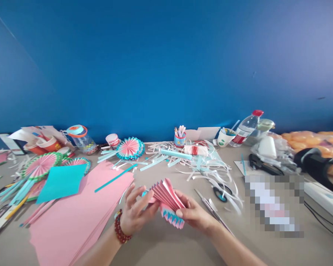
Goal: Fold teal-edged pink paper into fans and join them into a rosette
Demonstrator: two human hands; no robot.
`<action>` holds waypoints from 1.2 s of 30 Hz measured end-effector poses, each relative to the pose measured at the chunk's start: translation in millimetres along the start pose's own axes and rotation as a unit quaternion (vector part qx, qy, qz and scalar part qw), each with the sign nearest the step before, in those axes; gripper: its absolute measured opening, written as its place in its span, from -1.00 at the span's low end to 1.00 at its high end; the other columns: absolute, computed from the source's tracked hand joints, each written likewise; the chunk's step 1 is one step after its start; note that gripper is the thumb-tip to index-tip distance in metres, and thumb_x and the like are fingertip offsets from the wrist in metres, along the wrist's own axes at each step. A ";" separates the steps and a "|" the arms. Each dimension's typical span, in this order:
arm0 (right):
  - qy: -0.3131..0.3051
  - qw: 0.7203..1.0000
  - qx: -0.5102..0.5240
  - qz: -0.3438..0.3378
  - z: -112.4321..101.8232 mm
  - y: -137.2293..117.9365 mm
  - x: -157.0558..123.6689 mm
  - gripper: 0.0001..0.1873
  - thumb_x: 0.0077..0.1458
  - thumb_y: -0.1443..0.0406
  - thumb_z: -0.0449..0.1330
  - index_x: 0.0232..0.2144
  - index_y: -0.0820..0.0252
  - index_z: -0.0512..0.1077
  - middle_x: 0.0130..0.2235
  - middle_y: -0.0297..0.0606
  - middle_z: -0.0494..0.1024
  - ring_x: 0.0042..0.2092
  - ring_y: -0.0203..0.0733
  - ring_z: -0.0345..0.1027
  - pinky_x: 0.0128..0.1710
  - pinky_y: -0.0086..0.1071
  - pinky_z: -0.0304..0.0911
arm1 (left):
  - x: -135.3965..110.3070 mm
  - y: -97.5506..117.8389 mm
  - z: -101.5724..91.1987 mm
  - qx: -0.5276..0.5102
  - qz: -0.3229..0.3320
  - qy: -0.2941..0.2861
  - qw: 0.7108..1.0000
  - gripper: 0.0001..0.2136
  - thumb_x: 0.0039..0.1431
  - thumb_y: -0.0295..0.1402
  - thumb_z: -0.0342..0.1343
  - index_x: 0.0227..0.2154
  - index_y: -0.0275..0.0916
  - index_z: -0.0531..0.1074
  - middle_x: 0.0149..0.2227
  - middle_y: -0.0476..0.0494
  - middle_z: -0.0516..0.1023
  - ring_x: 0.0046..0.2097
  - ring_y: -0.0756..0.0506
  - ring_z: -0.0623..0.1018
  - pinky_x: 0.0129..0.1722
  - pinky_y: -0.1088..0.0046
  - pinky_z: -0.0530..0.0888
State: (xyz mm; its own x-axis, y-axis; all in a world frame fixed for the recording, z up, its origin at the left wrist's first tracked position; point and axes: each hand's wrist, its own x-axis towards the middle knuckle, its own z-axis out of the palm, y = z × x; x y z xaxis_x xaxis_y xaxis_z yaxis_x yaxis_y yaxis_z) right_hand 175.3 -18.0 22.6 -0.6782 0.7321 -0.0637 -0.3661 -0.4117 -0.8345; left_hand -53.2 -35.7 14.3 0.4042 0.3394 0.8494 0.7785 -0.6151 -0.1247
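Note:
Above the near part of the table, my right hand [195, 212] pinches a pleated pink paper fan [168, 195] between thumb and fingers. Its folds spread out, and a blue-and-pink zigzag edge shows along the lower side. At the fan's left end is my left hand [137, 208], with a red beaded bracelet on the wrist. The left fingers are stretched apart, their tips close to the folds; whether they touch the paper I cannot tell. Just right of my right hand lie silver scissors [211, 207]. Pink paper sheets [80, 218] spread out to the left.
A finished pink-and-blue rosette [131, 148] leans at the back, with a green-edged rosette [41, 166] farther left. Turquoise paper [61, 183] covers part of the pink sheets. Behind are paper strips [177, 153], a pen cup [180, 138] and a bottle [245, 129]. A power strip [326, 201] lies right.

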 end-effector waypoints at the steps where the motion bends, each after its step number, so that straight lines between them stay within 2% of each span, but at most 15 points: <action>1: 0.003 1.000 -0.004 0.002 0.0 0.8 -0.2 -0.34 -0.16 0.14 0.44 0.03 0.12 0.44 -0.14 -0.21 0.58 -0.21 -0.15 0.47 -0.26 -0.39 0.34 | -0.4 0.0 -0.1 -0.005 -0.004 -0.003 1.000 -0.76 0.09 -0.48 0.29 -0.25 0.04 0.52 -0.16 -0.05 0.46 0.11 -0.18 0.40 0.20 0.02 0.34; 5: 0.011 1.000 0.002 0.008 -1.8 4.2 -0.2 -0.29 -0.18 0.20 0.45 0.07 0.11 0.40 -0.08 -0.22 0.56 -0.13 -0.11 0.46 -0.21 -0.39 0.33 | -0.8 -1.5 0.5 -0.056 -0.017 -0.023 0.998 -0.68 0.12 -0.54 0.22 -0.11 0.00 0.51 0.04 -0.13 0.40 0.24 -0.26 0.29 0.22 -0.04 0.31; 8: 0.026 1.000 0.002 -0.002 -1.4 4.1 1.7 -0.26 -0.18 0.23 0.46 0.10 0.12 0.38 -0.05 -0.19 0.55 -0.08 -0.08 0.45 -0.16 -0.35 0.34 | 0.2 -4.3 2.4 -0.112 -0.031 -0.034 0.993 -0.67 0.15 -0.56 0.14 -0.05 -0.09 0.49 0.23 -0.20 0.24 0.29 -0.35 0.24 0.21 -0.10 0.31; 11: 0.044 0.999 -0.002 -0.028 0.0 3.7 4.7 -0.25 -0.16 0.24 0.46 0.12 0.11 0.36 -0.03 -0.18 0.54 -0.09 -0.09 0.45 -0.12 -0.32 0.34 | 0.5 -6.4 3.8 -0.162 -0.045 -0.054 0.984 -0.64 0.22 -0.53 0.05 0.05 -0.14 0.44 0.33 -0.25 0.11 0.31 -0.39 0.21 0.21 -0.11 0.31; 13: 0.064 0.997 -0.007 -0.045 0.1 4.8 6.6 -0.25 -0.15 0.25 0.46 0.13 0.09 0.35 -0.04 -0.20 0.55 -0.14 -0.13 0.46 -0.16 -0.34 0.34 | 0.0 -6.1 3.6 -0.193 -0.076 -0.064 0.976 -0.61 0.26 -0.52 0.00 0.12 -0.15 0.38 0.34 -0.28 0.09 0.32 -0.37 0.21 0.21 -0.07 0.31; 15: 0.089 0.994 -0.016 -0.056 -1.0 6.7 8.1 -0.25 -0.13 0.25 0.45 0.13 0.08 0.33 -0.06 -0.21 0.56 -0.19 -0.16 0.46 -0.21 -0.36 0.35 | -0.7 -4.8 3.4 -0.226 -0.140 -0.059 0.962 -0.60 0.28 -0.51 -0.02 0.16 -0.15 0.34 0.33 -0.29 0.13 0.32 -0.32 0.22 0.21 0.00 0.34; 17: 0.112 0.991 -0.027 -0.061 -2.3 8.3 9.1 -0.28 -0.11 0.25 0.45 0.11 0.09 0.34 -0.08 -0.21 0.57 -0.21 -0.17 0.46 -0.26 -0.37 0.35 | -0.6 -3.3 4.0 -0.277 -0.227 -0.050 0.932 -0.63 0.32 -0.46 -0.03 0.16 -0.15 0.32 0.33 -0.28 0.15 0.34 -0.29 0.20 0.22 0.03 0.33; 18: 0.122 0.990 -0.034 -0.064 -2.7 8.7 9.6 -0.30 -0.11 0.25 0.44 0.10 0.11 0.34 -0.07 -0.20 0.57 -0.21 -0.17 0.45 -0.28 -0.38 0.35 | 0.0 -2.7 4.8 -0.315 -0.274 -0.045 0.908 -0.64 0.35 -0.42 -0.06 0.17 -0.14 0.31 0.34 -0.27 0.13 0.35 -0.29 0.18 0.22 0.03 0.33; 21: 0.135 0.987 -0.058 -0.061 -2.2 8.3 11.0 -0.35 -0.09 0.22 0.43 0.06 0.15 0.35 -0.09 -0.19 0.57 -0.24 -0.17 0.46 -0.35 -0.38 0.35 | 2.5 -0.2 9.8 -0.446 -0.388 -0.051 0.805 -0.57 0.39 -0.27 -0.13 0.28 -0.08 0.15 0.39 -0.24 0.01 0.35 -0.31 0.18 0.16 0.07 0.41; 23: 0.134 0.987 -0.069 -0.063 -0.7 7.6 12.1 -0.34 -0.09 0.21 0.43 0.07 0.17 0.34 -0.08 -0.18 0.57 -0.22 -0.15 0.46 -0.32 -0.36 0.36 | 3.4 2.3 14.3 -0.491 -0.423 -0.068 0.759 -0.48 0.35 -0.24 -0.02 0.32 0.00 0.04 0.39 -0.23 -0.01 0.33 -0.30 0.22 0.11 0.14 0.46; 25: 0.135 0.986 -0.072 -0.070 0.7 7.6 13.3 -0.32 -0.10 0.21 0.44 0.07 0.16 0.33 -0.05 -0.18 0.56 -0.15 -0.11 0.46 -0.24 -0.33 0.38 | 2.4 5.3 18.9 -0.492 -0.433 -0.075 0.752 -0.42 0.27 -0.27 0.11 0.30 0.03 0.06 0.37 -0.21 0.03 0.31 -0.27 0.25 0.12 0.18 0.46; 28: 0.142 0.984 -0.075 -0.075 1.1 9.6 14.5 -0.30 -0.11 0.21 0.44 0.08 0.13 0.33 0.02 -0.18 0.54 -0.04 -0.06 0.44 -0.15 -0.30 0.37 | -0.9 7.7 24.9 -0.488 -0.456 -0.068 0.741 -0.46 0.21 -0.28 0.18 0.23 -0.02 0.20 0.29 -0.21 0.18 0.22 -0.22 0.35 0.09 0.23 0.48; 31: 0.158 0.981 -0.081 -0.072 -0.2 13.1 14.8 -0.32 -0.11 0.18 0.44 0.07 0.12 0.35 0.00 -0.18 0.55 -0.05 -0.04 0.44 -0.16 -0.29 0.37 | -2.9 7.2 28.3 -0.512 -0.509 -0.076 0.688 -0.50 0.18 -0.24 0.20 0.17 -0.10 0.28 0.14 -0.21 0.39 0.13 -0.19 0.43 0.05 0.25 0.49; 34: 0.187 0.976 -0.084 -0.072 -1.4 16.9 14.6 -0.32 -0.14 0.17 0.46 0.04 0.13 0.37 -0.03 -0.19 0.56 -0.06 -0.04 0.44 -0.13 -0.28 0.36 | -1.1 8.4 28.0 -0.546 -0.540 -0.099 0.633 -0.54 0.19 -0.20 0.19 0.12 -0.18 0.32 0.02 -0.21 0.50 0.08 -0.19 0.48 0.03 0.26 0.47; 36: 0.203 0.973 -0.084 -0.066 -1.8 18.9 14.5 -0.31 -0.14 0.17 0.46 0.06 0.13 0.36 -0.04 -0.21 0.56 -0.07 -0.06 0.44 -0.12 -0.28 0.35 | 1.6 11.4 26.0 -0.557 -0.538 -0.120 0.621 -0.58 0.20 -0.19 0.18 0.07 -0.20 0.33 -0.05 -0.20 0.52 0.01 -0.17 0.51 -0.03 0.28 0.50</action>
State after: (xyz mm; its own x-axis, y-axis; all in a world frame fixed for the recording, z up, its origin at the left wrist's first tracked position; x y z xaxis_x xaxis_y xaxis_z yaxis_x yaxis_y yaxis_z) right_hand 159.7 -14.2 4.9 -0.3113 0.9410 -0.1325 -0.3000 -0.2296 -0.9259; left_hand -31.2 -23.7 0.9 0.1014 0.9947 0.0148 -0.1007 -0.0046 0.9949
